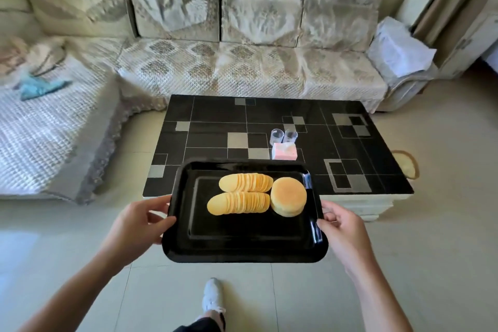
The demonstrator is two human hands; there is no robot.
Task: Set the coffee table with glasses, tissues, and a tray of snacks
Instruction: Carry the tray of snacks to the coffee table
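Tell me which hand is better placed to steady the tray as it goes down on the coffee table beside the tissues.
Left, probably. The left hand grips the tray on the side with open coffee table; the right hand is nearer the tissues and glasses.

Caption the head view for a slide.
Both hands carry the snack tray toward the coffee table, glasses and tissues already set.

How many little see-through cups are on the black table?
2. One glass stands on the coffee table just behind the pink tissue pack; the other glass stands right beside it, on its right. None seem hidden.
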